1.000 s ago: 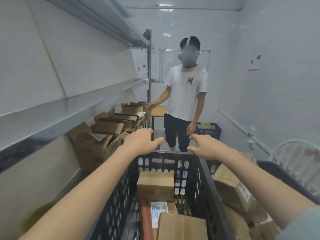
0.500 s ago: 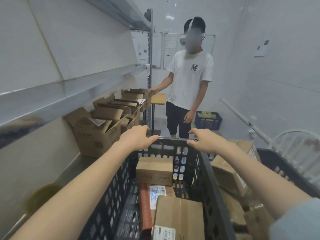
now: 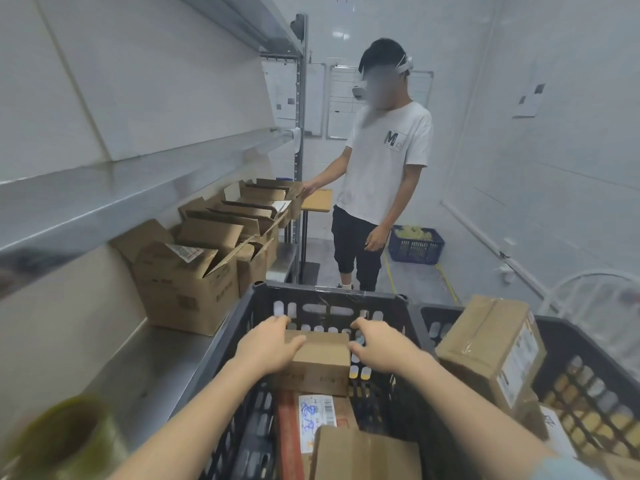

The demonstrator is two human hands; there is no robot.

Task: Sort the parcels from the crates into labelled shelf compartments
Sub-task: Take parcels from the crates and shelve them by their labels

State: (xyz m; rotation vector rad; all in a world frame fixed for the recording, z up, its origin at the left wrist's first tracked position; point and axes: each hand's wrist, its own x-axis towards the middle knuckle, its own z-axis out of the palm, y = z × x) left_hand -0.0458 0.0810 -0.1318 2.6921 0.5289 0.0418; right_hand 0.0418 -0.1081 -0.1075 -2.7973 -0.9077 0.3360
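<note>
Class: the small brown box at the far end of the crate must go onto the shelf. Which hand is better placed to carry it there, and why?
Probably the left hand: it already lies on the box, and the shelf is on that side. The right hand sits at the opposite edge.

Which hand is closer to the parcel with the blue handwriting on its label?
Left hand, though narrowly. It sits up-left of the blue-scribbled parcel; the right hand sits up-right, slightly farther.

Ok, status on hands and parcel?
Left hand and right hand open, flanking small parcel in black crate. Not gripped yet. Nothing blocking.
</note>
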